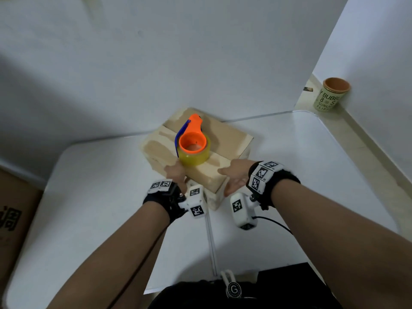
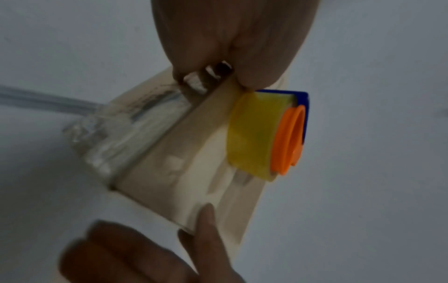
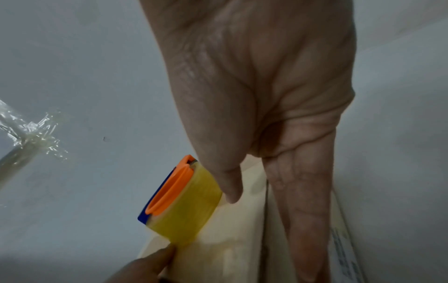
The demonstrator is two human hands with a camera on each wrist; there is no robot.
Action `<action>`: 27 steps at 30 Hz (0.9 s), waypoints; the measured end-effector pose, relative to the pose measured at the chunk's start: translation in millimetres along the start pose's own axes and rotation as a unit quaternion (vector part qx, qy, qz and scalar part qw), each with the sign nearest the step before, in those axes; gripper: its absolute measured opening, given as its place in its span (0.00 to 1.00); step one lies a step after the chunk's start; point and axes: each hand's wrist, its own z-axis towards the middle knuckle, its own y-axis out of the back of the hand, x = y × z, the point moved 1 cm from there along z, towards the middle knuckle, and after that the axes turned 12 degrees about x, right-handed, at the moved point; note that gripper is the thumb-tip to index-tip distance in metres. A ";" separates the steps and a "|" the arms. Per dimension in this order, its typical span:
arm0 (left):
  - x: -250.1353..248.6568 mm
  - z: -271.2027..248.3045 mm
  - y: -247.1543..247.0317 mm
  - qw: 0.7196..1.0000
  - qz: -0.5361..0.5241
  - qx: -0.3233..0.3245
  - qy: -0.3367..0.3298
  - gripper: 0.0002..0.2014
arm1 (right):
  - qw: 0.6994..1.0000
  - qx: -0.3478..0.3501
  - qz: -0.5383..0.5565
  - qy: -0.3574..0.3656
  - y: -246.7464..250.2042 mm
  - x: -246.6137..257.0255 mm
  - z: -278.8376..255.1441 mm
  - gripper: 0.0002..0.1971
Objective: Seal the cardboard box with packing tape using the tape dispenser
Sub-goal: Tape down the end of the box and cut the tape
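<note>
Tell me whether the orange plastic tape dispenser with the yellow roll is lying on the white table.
No, the orange tape dispenser rests on top of the brown cardboard box, not on the white table.

Your left grip (image 1: 176, 175) reaches forward palm-down, its fingers mostly hidden. Your right grip (image 1: 234, 177) stands flat on edge, palm facing left, fingers (image 3: 303, 201) straight, thumb apart.

Orange-and-blue tape dispenser (image 1: 194, 124), yellow tape roll (image 1: 195, 158), tan cardboard box (image 1: 227, 139), white table (image 1: 312, 163), black-and-white wrist markers (image 1: 260, 172).
</note>
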 end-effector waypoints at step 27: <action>-50.2 41.7 25.9 0.972 0.186 0.139 -0.025 0.21 | 0.926 -0.243 -0.284 -0.042 62.1 -7.3 5.4 0.14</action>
